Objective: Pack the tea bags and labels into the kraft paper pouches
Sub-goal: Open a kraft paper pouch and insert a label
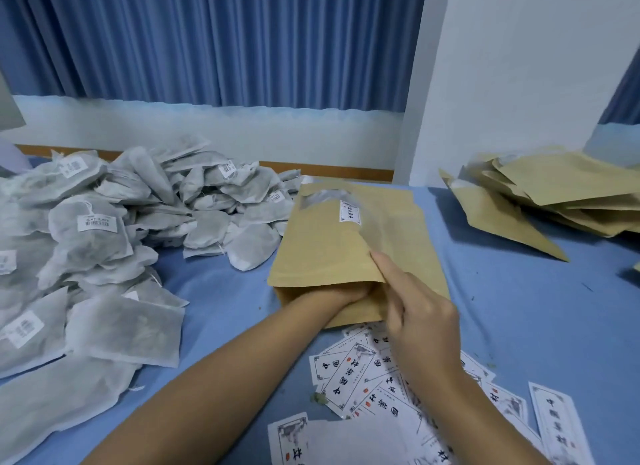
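Pinching the upper lip of the kraft pouch (329,243), the right grip (422,312) holds its mouth apart; the left grip (343,296) is inside to the wrist, fingers hidden, so I cannot tell its state. On the blue bench (502,308): tea bag heap (104,239) at left, spare pouches (554,194) far right, the held pouch at centre, labels (349,374) nearest

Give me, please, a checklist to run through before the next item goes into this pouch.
1. Mouth of kraft pouch held open: ok; right hand pinches its upper lip.
2. Left hand free for picking: not ok; it is inside the mouth.
3. Tea bags available: ok; piled left of the pouch.
4. Labels available: ok; spread in front of the pouch.
5. Contents so far: cannot tell; only a small label shows at the window.
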`<state>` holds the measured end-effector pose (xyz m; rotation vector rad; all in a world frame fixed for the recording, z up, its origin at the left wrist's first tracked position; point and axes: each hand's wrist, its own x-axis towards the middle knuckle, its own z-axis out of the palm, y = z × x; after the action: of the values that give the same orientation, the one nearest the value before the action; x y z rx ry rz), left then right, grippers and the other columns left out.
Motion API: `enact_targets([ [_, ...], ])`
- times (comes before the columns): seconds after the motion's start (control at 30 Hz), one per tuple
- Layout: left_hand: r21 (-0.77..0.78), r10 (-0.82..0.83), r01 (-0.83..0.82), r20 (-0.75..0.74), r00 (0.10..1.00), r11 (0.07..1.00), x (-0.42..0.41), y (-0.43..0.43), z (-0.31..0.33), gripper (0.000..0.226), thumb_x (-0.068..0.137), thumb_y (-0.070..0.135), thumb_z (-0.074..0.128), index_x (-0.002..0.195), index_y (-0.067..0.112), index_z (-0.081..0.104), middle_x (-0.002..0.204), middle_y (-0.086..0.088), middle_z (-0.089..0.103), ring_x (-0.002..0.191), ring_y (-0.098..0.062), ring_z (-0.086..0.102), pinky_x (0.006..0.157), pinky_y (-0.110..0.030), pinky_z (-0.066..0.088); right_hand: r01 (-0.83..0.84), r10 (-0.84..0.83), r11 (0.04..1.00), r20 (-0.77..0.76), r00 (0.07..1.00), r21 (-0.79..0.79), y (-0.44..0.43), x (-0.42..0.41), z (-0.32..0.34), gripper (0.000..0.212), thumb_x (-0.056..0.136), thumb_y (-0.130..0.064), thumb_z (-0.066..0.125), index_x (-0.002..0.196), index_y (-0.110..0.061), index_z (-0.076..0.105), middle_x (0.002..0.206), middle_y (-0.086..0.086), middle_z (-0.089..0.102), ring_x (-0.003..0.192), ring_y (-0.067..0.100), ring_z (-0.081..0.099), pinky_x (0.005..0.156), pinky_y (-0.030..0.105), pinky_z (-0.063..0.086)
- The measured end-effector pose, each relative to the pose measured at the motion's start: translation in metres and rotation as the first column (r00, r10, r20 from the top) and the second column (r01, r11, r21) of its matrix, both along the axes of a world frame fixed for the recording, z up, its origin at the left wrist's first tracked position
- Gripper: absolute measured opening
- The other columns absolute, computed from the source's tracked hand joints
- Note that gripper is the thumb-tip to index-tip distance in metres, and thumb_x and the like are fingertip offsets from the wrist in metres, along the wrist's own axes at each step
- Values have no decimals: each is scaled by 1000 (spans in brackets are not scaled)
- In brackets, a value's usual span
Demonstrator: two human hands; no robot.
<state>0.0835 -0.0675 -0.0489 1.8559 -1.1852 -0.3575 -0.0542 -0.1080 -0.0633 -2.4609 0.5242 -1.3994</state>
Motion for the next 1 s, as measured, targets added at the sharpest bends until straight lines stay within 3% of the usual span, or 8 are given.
enact_targets([
  [0.17,-113,-26,88,464,885,990,-18,40,-9,13,100,21,45,105,19,58,101,2,62,95,-17,57,88,-34,47,-48,42,990,45,998,132,5,4,5,62,90,10,56,139,-28,60,98,-7,70,80,-12,50,74,0,32],
  [0.3,-504,81,289,592,802,814,-27,90,-19,14,95,11,56,104,7,67,102,-1,59,90,-22,57,77,-38,48,0,-19,988,124,992,152,-2,3,14,61,88,13,53,135,-25,65,67,-24,48,69,-16,49,67,-2,30],
  [0.37,-670,257,139,456,852,729,-26,106,-19,21,92,18,60,111,9,59,111,1,54,102,-20,56,83,-36,46,56,-87,977,145,986,206,-7,3,20,63,88,13,53,132,-30,67,53,-17,42,59,-5,47,60,0,31],
  [0.47,-667,294,-290,-110,949,686,-25,116,-5,74,84,54,69,142,20,38,143,9,45,134,-13,46,103,-26,41,70,-102,969,123,987,239,-9,2,25,63,89,12,51,131,-32,67,57,-19,49,54,1,44,59,3,32],
  [0.6,-267,-67,-269,-813,578,926,-14,110,6,99,55,89,69,137,35,54,129,1,68,113,-20,68,84,-43,60,-146,137,976,66,988,159,3,1,28,62,90,17,47,126,-28,71,96,-31,68,94,-16,59,90,8,46],
  [0.77,-185,-128,-333,-975,183,925,-6,109,0,47,102,40,50,134,5,53,106,-25,73,91,-38,74,59,-32,60,-375,437,892,-268,858,254,0,-10,36,53,94,14,53,120,-27,74,132,-17,63,130,-10,49,114,20,37],
  [0.87,-241,-186,-360,-966,180,901,-8,109,2,41,105,34,44,132,4,54,108,-22,73,93,-36,74,59,-31,59,-408,554,795,-261,791,450,-6,-26,42,51,95,7,57,122,-33,72,133,-25,62,133,-9,45,115,19,34],
  [1.0,-309,-236,-245,-928,289,919,-20,109,-1,42,103,44,45,132,15,55,120,-16,71,106,-35,70,69,-37,60,-356,405,785,15,914,507,0,-39,45,51,91,-13,70,135,-38,60,144,-26,51,135,-10,41,106,12,38],
])
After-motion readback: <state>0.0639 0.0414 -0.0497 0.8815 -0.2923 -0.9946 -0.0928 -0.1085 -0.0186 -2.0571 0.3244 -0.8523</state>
